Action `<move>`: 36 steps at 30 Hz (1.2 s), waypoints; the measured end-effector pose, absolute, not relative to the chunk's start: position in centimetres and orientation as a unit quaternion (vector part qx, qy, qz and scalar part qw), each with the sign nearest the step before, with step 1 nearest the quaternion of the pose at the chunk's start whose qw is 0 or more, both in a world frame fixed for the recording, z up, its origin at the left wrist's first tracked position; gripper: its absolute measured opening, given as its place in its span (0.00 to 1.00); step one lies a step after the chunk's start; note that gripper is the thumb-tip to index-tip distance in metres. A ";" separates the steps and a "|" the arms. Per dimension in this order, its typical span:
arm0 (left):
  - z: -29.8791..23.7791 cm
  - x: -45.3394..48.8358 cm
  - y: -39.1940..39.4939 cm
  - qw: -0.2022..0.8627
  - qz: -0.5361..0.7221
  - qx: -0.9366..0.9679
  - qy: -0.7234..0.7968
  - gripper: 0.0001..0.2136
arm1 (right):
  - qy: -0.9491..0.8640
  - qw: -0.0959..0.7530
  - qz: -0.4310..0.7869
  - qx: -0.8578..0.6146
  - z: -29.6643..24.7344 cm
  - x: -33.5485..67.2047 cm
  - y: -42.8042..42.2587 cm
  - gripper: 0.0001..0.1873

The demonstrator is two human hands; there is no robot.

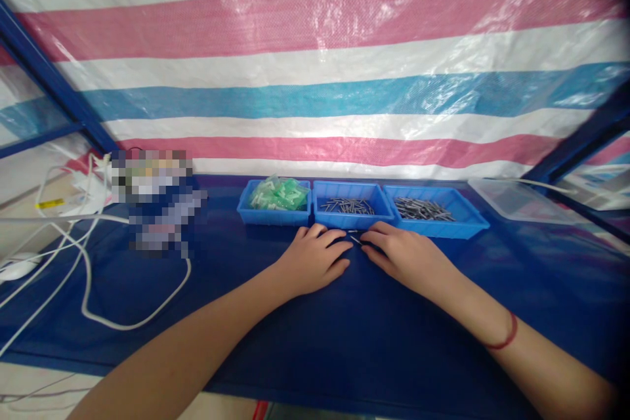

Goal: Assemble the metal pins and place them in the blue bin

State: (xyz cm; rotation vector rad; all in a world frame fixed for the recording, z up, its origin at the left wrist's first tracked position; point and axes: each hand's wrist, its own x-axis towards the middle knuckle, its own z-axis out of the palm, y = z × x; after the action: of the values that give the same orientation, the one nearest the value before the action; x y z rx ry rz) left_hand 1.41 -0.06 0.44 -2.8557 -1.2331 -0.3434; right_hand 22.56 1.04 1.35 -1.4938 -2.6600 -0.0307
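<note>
Striped plastic sheeting point(315, 92), shiny and woven-looking, backs my smooth blue table point(344, 341). Three ribbed bins point(275, 217) sit in a row, probably for easy reach: crinkly green plastic point(279, 197) on the left, thin metal pins point(349, 205) in the other two. My left hand point(312, 259) is open, fingers spread; my right hand point(411, 254) has fingertips at loose pins point(356, 240) just in front of the middle bin point(352, 218), can't tell if they're pinching one.

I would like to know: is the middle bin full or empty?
Neither, only partly filled: metal pins lie low in the bin, and its back wall shows above them.
</note>
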 end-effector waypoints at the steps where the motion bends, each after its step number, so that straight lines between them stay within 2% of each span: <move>1: 0.4 1.4 -0.1 0.006 -0.111 -0.912 -0.394 0.17 | -0.872 0.049 -0.009 -0.486 1.3 22.5 1.1 0.15; 9: 0.7 1.7 0.0 -0.029 -0.148 -0.899 -0.411 0.20 | -0.891 0.092 -0.046 -0.442 1.2 21.9 0.9 0.13; 15: 0.6 1.6 0.4 -0.089 -0.178 -0.893 -0.404 0.15 | -0.907 0.140 -0.046 -0.395 1.5 21.5 0.2 0.11; 18: 0.5 1.6 0.6 -0.130 -0.209 -0.880 -0.406 0.13 | -0.898 0.182 0.000 -0.400 1.7 21.4 0.0 0.11; 24: 0.5 1.8 0.6 -0.230 -0.273 -0.837 -0.414 0.09 | -0.814 0.359 0.168 -0.424 1.3 21.0 -0.2 0.08; 26: 0.4 2.0 0.5 -0.251 -0.290 -0.822 -0.421 0.09 | -0.776 0.391 0.217 -0.444 1.1 20.8 -0.1 0.08; 30: 0.3 2.1 0.3 -0.280 -0.300 -0.809 -0.420 0.09 | -0.772 0.392 0.246 -0.436 1.2 20.7 -0.2 0.12; 36: 0.2 2.2 0.4 -0.281 -0.304 -0.818 -0.399 0.12 | -0.804 0.391 0.213 -0.395 1.7 20.8 -0.5 0.09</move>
State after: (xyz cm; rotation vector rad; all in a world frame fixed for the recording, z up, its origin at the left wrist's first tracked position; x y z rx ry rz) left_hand 2.17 0.40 0.22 -3.1652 -1.5429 -1.1740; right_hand 20.75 -0.49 1.74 -1.0022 -2.0413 0.5421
